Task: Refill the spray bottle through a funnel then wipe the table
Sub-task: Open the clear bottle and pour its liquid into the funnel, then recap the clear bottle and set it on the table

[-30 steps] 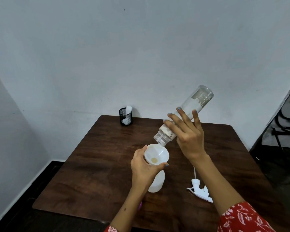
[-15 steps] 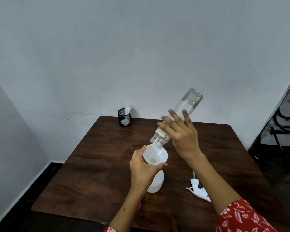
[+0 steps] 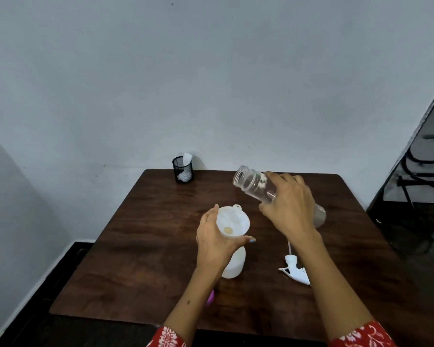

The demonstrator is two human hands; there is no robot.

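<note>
A white spray bottle (image 3: 234, 264) stands on the dark wooden table (image 3: 140, 246) with a white funnel (image 3: 233, 221) in its neck. My left hand (image 3: 216, 239) grips the funnel and the bottle's top from the left. To the right, my right hand (image 3: 290, 209) holds a clear plastic bottle (image 3: 253, 184) low over the table, its open mouth pointing up and to the left, away from the funnel. It looks empty. The white spray trigger head (image 3: 296, 270) with its tube lies on the table beside my right forearm.
A black mesh cup (image 3: 183, 169) with white paper in it stands at the table's far edge by the wall. Something pink (image 3: 210, 298) shows under my left forearm. A dark chair frame (image 3: 421, 171) stands to the right of the table.
My right hand has swung the clear bottle down and away from the funnel, from mouth-down over it to mouth-up at the right. My left hand has kept its hold on the funnel.
</note>
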